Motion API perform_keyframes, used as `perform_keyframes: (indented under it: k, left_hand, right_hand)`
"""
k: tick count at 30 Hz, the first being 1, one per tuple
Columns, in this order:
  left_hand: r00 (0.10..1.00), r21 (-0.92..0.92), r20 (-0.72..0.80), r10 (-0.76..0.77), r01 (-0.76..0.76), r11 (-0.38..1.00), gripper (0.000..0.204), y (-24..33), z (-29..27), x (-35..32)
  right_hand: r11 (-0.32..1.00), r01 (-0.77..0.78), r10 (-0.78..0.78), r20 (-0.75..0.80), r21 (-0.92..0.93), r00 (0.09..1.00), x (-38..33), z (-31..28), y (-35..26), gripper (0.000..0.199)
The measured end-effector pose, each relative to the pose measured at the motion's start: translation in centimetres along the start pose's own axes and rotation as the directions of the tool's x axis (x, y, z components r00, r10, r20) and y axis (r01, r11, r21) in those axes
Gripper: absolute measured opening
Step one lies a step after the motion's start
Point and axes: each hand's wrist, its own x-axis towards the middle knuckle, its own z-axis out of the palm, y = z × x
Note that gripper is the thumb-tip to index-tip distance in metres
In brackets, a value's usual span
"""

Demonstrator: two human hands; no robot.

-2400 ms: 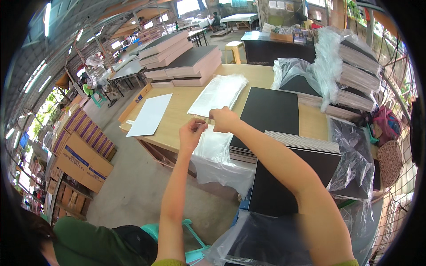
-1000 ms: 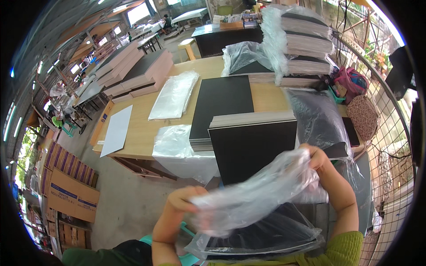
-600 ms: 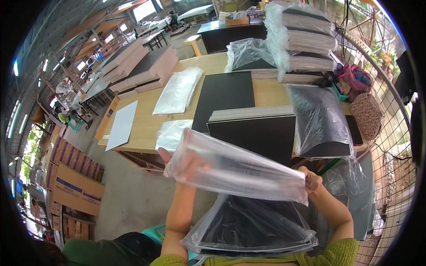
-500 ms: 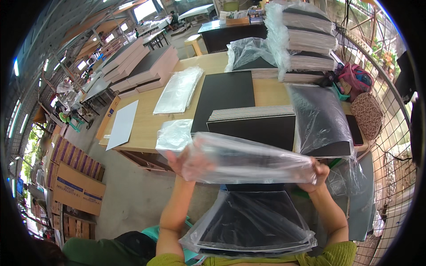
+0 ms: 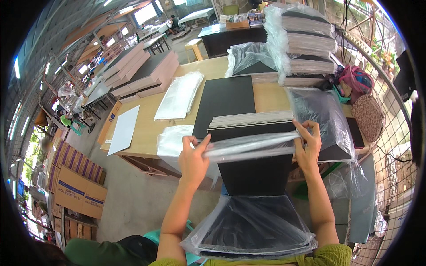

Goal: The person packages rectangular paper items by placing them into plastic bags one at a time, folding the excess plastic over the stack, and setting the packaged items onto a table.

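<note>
A: What do we have in our hands?

B: A clear plastic bag, stretched flat between them. Our left hand pinches its left end, thumb and fingers closed on the film; our right hand pinches the right end the same way.

A: And where does the bag sit?

B: Right across the front edge of the stack of black boards on the worktop, at our 12 o'clock, touching its top.

A: Anything already bagged?

B: Yes. At 6 o'clock, close to our body, a bagged stack of black boards lies in clear film. At 2 o'clock another bagged black board rests just beside our right hand. Farther off, near 1 o'clock, a tall pile of wrapped boards stands on the worktop.

A: And to the left?

B: At 11 o'clock a pile of empty clear bags, and past it, toward 10 o'clock, a white sheet. One loose bag hangs over the worktop's edge beside our left hand.
</note>
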Motion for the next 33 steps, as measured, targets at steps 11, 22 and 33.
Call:
perform_keyframes:
  k: [11,22,33]
  left_hand:
    - [0.998,0.025,0.017,0.055,-0.056,0.998,0.08,-0.5,-0.5,0.0]
    - [0.976,0.091,-0.078,0.204,-0.197,0.976,0.071,0.8,-3.6,-1.7]
    - [0.917,0.179,-0.128,0.378,-0.353,0.918,0.049,0.2,-4.1,-3.0]
  right_hand:
    - [0.974,0.178,-0.179,0.005,-0.142,0.984,-1.3,0.0,-0.4,0.054]
    - [0.955,0.269,-0.269,0.018,-0.122,0.963,-3.1,-2.2,-2.4,0.058]
    - [0.917,0.364,-0.371,-0.01,-0.16,0.929,-3.6,-2.2,-2.5,0.058]
